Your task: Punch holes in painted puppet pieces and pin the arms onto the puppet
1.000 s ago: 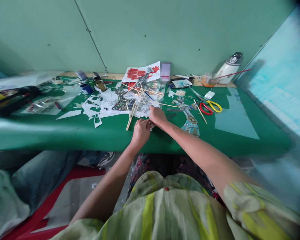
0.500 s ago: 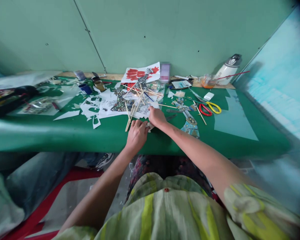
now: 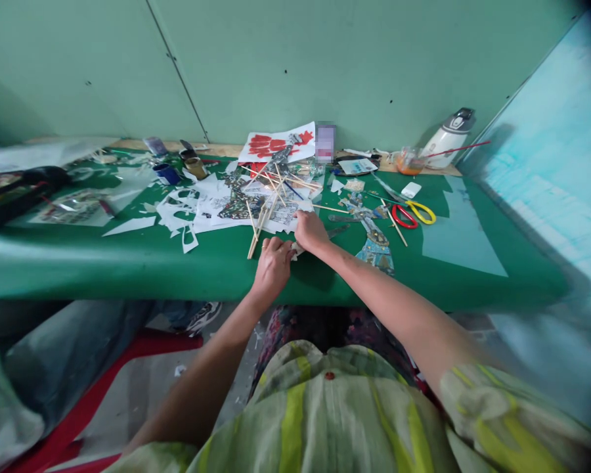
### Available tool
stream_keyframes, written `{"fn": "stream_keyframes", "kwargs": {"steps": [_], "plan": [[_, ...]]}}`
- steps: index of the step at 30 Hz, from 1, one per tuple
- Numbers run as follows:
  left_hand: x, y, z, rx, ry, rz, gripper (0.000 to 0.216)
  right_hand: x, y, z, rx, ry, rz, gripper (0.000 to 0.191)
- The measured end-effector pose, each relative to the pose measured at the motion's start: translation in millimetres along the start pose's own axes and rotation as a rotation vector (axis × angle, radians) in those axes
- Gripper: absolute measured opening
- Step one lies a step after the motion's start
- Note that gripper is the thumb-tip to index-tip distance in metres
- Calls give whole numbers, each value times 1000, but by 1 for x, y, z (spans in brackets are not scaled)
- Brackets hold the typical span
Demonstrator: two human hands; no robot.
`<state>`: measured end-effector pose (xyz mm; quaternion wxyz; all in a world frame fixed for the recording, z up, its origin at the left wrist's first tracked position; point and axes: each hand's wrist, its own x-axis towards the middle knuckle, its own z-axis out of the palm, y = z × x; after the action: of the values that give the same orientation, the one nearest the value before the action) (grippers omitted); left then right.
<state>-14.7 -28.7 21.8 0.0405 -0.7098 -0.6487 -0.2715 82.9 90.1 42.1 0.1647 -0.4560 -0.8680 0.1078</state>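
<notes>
Close to the table's front edge, my left hand (image 3: pixel 272 261) is closed, its fingertips pinching a small pale piece (image 3: pixel 297 249). My right hand (image 3: pixel 310 231) is curled just above and to the right, over the same piece. Its fingers are bent and partly hidden, so their grip is unclear. A long dark-grey flat piece (image 3: pixel 338 230) pokes out beyond my right hand. Left of the hands lie thin wooden sticks (image 3: pixel 257 234), several of them on printed paper sheets (image 3: pixel 211 209). A blue, decorated cutout figure (image 3: pixel 374 246) lies to the right.
Scissors with red and yellow handles (image 3: pixel 414 214) lie right of the figure. Paint jars (image 3: pixel 166 174) and a white bottle (image 3: pixel 448 138) stand along the back. Paper scraps (image 3: pixel 180 213) are scattered at left. Another person's leg (image 3: pixel 73 348) is below the table at left.
My left hand has shifted slightly right, and my right hand has moved very little. Both stay around the small pale piece. The view has turned slightly.
</notes>
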Motion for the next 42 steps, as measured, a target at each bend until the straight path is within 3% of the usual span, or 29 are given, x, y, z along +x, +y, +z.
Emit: {"fn": "stream_keyframes", "kwargs": {"steps": [11, 20, 24, 28, 30, 32, 33, 35, 36, 38, 40, 42], "plan": [[-3, -3, 9, -36, 96, -40, 23, 4, 1, 2, 7, -21, 14, 40], [-2, -5, 12, -84, 98, -16, 25, 12, 3, -3, 59, -56, 40, 39], [-2, -4, 11, -86, 103, -11, 26, 24, 1, -41, 69, 22, -14, 41], [-1, -3, 10, -97, 96, -12, 26, 25, -23, -116, 48, 388, -201, 43], [-1, -3, 10, -95, 95, -10, 26, 18, -37, -136, 28, 558, -203, 43], [-2, -3, 10, -94, 101, -2, 26, 6, -46, -127, -25, 607, -105, 45], [-2, -4, 11, -96, 109, 3, 26, 0, -48, -111, -65, 533, -39, 45], [-2, -5, 13, -100, 128, 20, 27, -10, -45, -70, -125, 223, -24, 41], [-2, -6, 14, -101, 146, 29, 27, -13, -41, -49, -142, 153, -2, 38], [-1, -8, 16, -97, 187, 52, 27, -16, -34, -17, -171, 169, -20, 36], [-1, -11, 19, -94, 225, 63, 25, -13, -31, -8, -189, 195, -59, 35], [0, -12, 21, -96, 240, 68, 24, -4, -34, -26, -193, 214, -80, 33]]}}
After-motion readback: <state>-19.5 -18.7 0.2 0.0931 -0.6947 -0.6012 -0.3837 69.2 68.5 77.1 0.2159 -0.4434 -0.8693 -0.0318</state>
